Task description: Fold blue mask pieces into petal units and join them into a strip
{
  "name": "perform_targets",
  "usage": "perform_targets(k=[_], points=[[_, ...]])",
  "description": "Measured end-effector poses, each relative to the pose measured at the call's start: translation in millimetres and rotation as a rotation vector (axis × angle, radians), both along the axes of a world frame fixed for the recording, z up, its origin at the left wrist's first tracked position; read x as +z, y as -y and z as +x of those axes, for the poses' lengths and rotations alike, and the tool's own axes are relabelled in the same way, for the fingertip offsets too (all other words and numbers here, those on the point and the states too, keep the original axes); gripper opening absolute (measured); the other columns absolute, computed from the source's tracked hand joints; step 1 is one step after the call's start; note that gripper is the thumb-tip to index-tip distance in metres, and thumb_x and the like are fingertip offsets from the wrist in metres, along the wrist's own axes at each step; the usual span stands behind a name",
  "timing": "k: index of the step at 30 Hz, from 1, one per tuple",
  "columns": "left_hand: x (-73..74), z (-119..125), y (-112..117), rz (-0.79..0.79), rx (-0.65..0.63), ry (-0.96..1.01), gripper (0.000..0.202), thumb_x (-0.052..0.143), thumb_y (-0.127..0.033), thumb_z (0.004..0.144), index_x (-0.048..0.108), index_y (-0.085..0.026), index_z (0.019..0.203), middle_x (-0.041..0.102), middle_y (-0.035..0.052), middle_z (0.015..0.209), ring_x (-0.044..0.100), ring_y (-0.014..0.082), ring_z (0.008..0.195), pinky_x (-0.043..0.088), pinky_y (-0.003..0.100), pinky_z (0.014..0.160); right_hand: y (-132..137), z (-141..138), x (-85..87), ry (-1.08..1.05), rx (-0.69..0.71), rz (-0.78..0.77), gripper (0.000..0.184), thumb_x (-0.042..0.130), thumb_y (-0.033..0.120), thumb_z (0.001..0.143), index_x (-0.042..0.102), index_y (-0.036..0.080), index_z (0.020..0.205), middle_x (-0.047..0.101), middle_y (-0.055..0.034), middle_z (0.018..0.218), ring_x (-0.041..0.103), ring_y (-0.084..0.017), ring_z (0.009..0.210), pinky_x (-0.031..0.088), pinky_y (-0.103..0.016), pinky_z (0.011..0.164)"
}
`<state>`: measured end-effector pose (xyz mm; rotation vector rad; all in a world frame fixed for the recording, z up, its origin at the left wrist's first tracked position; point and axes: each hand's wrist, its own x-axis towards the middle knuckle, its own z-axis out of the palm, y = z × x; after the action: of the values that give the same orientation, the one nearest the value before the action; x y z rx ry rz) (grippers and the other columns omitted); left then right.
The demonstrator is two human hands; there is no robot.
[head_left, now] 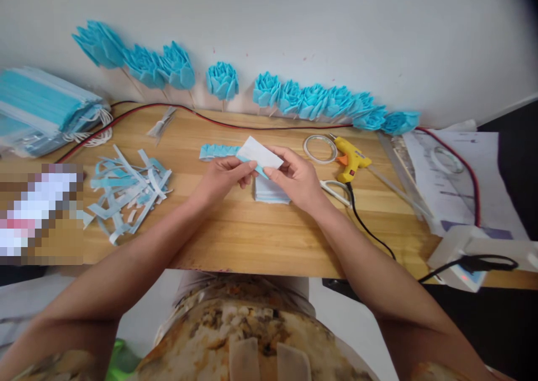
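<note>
Between my two hands, above the table, is a small white sheet of fabric [261, 152] with a blue strip along its near edge. My left hand [227, 173] pinches its left corner with the thumb on top. On the right side, my right hand [295, 175] grips the same sheet, thumb pressed on the near edge. Below it lies a stack of white pieces [272, 193], partly covered by my right hand. A row of folded blue pieces [218, 152] lies just behind my left hand.
Blue fabric flowers [222, 81] on sticks lean along the wall. A yellow glue gun [352, 158], a tape roll [320, 148] and scissors [336, 192] lie to the right. Cut strips [126, 193] and bagged blue-white fabric [42, 106] are left. A red-black cable [252, 126] runs along the back.
</note>
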<state>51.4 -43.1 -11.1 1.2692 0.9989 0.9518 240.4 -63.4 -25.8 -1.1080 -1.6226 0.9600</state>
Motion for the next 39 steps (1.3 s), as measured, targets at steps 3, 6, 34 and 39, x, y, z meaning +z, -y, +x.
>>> perform_targets(k=[3, 6, 34, 39], points=[[-1.8, -0.5, -0.8, -0.020, -0.041, 0.024, 0.035, 0.077, -0.045, 0.073, 0.067, -0.015, 0.059, 0.063, 0.0028, 0.058, 0.053, 0.0103, 0.053, 0.043, 0.024, 0.054, 0.3, -1.1, 1.8, -0.004, -0.002, 0.007, 0.045, 0.067, 0.037, 0.085, 0.062, 0.024, 0.128, 0.071, -0.0040, 0.113, 0.064, -0.016, 0.084, 0.053, -0.032, 0.074], [-3.8, -1.1, -1.8, -0.020, -0.042, 0.078, 0.035, 0.077, -0.043, 0.074, 0.066, -0.015, 0.057, 0.063, 0.0029, 0.058, 0.053, 0.0102, 0.053, 0.043, 0.025, 0.056, 0.7, -2.0, 3.3, 0.025, -0.005, 0.005, 0.045, 0.067, 0.038, 0.085, 0.062, 0.024, 0.128, 0.071, -0.0029, 0.103, 0.063, -0.016, 0.079, 0.052, -0.031, 0.071], [-0.6, -3.5, -3.2, 0.065, -0.024, -0.115, 0.041, 0.079, -0.050, 0.068, 0.064, -0.016, 0.052, 0.062, 0.0014, 0.052, 0.052, 0.0100, 0.050, 0.042, 0.024, 0.053, 1.5, -2.2, 5.2, -0.002, 0.034, -0.022, 0.047, 0.065, 0.041, 0.087, 0.061, 0.022, 0.129, 0.066, -0.0005, 0.083, 0.057, -0.014, 0.071, 0.047, -0.028, 0.064], [-0.8, -2.7, -1.7, 0.078, -0.002, -0.106, 0.038, 0.078, -0.047, 0.070, 0.064, -0.016, 0.052, 0.062, 0.0015, 0.054, 0.052, 0.0102, 0.051, 0.041, 0.025, 0.055, 2.9, -3.6, 8.7, 0.004, 0.077, -0.044, 0.046, 0.065, 0.042, 0.087, 0.060, 0.022, 0.128, 0.064, 0.0004, 0.081, 0.055, -0.013, 0.069, 0.045, -0.026, 0.061]])
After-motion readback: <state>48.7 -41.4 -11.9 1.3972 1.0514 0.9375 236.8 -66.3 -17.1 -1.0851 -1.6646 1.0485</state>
